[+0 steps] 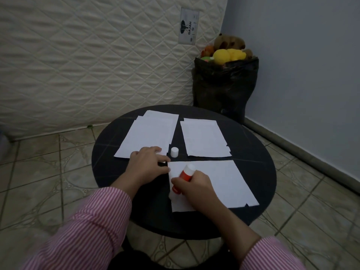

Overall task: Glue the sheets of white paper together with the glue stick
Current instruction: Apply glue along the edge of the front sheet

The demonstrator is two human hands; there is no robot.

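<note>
A white sheet of paper [220,182] lies on the near right part of the round black table [109,152]. My right hand [194,187] grips a red and white glue stick [184,177], tilted, its lower end on the sheet's left edge. My left hand [148,164] rests flat on the table, fingertips pressing the sheet's top left corner. The glue stick's white cap [174,152] stands upright between the two far paper groups. A stack of white sheets [150,133] lies far left, another sheet [204,137] far right.
A quilted mattress [97,61] leans against the wall behind the table. A black bag [224,88] full of soft toys stands in the corner at the back right. Tiled floor surrounds the table.
</note>
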